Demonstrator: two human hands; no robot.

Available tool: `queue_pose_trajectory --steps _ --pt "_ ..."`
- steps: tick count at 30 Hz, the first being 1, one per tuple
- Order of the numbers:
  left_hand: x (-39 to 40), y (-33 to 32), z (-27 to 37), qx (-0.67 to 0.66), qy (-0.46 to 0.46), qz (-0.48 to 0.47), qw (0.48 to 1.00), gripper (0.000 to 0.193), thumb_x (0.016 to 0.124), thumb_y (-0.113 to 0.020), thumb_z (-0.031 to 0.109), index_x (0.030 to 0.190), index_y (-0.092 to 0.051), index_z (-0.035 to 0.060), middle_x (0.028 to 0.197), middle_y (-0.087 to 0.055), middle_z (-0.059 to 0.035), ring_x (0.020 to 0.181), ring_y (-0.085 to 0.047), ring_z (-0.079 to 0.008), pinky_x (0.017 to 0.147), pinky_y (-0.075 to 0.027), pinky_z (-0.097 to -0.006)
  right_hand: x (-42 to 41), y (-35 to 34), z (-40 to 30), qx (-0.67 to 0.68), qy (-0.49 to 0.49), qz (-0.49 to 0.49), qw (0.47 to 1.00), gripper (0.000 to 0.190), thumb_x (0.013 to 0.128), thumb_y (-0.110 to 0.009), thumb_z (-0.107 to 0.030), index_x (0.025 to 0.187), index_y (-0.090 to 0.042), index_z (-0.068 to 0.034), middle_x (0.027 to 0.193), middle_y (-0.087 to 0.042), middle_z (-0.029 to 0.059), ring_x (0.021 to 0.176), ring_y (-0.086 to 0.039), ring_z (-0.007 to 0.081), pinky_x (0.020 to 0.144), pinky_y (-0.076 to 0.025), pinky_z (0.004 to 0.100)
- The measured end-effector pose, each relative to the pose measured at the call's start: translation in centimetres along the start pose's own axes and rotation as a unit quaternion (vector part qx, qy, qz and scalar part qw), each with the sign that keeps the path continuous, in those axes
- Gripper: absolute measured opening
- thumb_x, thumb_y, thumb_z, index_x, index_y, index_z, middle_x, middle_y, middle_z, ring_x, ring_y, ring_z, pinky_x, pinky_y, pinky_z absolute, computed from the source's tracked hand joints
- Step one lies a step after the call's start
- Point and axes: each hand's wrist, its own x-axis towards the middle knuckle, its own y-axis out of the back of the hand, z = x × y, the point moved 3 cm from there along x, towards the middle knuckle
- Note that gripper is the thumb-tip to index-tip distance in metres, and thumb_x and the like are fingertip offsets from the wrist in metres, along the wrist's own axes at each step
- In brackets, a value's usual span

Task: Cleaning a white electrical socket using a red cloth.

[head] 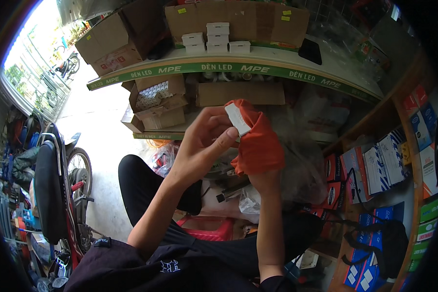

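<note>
Between the thumb and fingers of my left hand is a small white box with faint writing on its side, held up in front of the shelves. An orange-red cloth is draped over my right hand and hides its fingers. The cloth presses against the right side of the box. Several similar white boxes stand in small stacks on the upper shelf, beyond my hands.
Cardboard cartons line the upper shelf, with a black phone-like slab at right. An open carton sits lower. A red plastic stool is below my arms. At left stands a motorbike; at right, a wooden rack holds boxed goods.
</note>
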Motion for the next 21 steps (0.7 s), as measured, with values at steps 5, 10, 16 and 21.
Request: queue_pose_trajectory --steps 5,10,16,21 --pt "-0.5 -0.5 0.7 0.063 0.030 0.001 0.998 0.047 0.098 -0.055 0.023 0.135 -0.045 -0.0037 0.114 -0.061 -0.0105 0.103 -0.056 -0.0137 0.092 -0.046 -0.0312 -0.3 -0.1 -0.7 -0.027 -0.047 -0.045 0.997 0.033 0.084 -0.069 -0.010 0.113 -0.058 0.001 0.090 -0.065 0.0059 0.071 -0.061 0.0088 0.058 -0.050 0.0251" --pt "-0.6 0.1 1.1 0.095 0.052 -0.044 0.993 0.046 0.100 -0.049 0.024 0.135 -0.047 -0.0053 0.109 -0.062 -0.0081 0.100 -0.055 -0.0115 0.090 -0.045 -0.0288 -0.4 0.0 -0.3 0.009 0.011 -0.038 0.999 0.044 0.084 -0.071 -0.015 0.122 -0.054 0.000 0.095 -0.064 0.0054 0.073 -0.060 0.0072 0.058 -0.049 0.0220" --pt "-1.0 0.2 0.1 0.070 0.070 0.004 0.995 0.047 0.100 -0.046 0.025 0.136 -0.046 -0.0052 0.107 -0.062 -0.0076 0.098 -0.055 -0.0117 0.089 -0.044 -0.0280 -1.0 -0.9 -0.3 0.077 -0.095 -0.061 0.991 0.063 0.075 -0.078 -0.012 0.131 -0.050 -0.002 0.129 -0.056 0.0129 0.116 -0.056 0.0232 0.098 -0.044 0.0348" --pt "-1.5 1.6 -0.7 0.095 0.121 0.036 0.987 0.049 0.100 -0.045 0.028 0.135 -0.047 -0.0055 0.107 -0.062 -0.0076 0.097 -0.055 -0.0113 0.088 -0.044 -0.0270 0.1 0.3 -0.2 0.067 -0.048 -0.074 0.994 0.048 0.079 -0.076 -0.012 0.122 -0.058 -0.001 0.118 -0.063 0.0116 0.106 -0.061 0.0218 0.091 -0.047 0.0327"
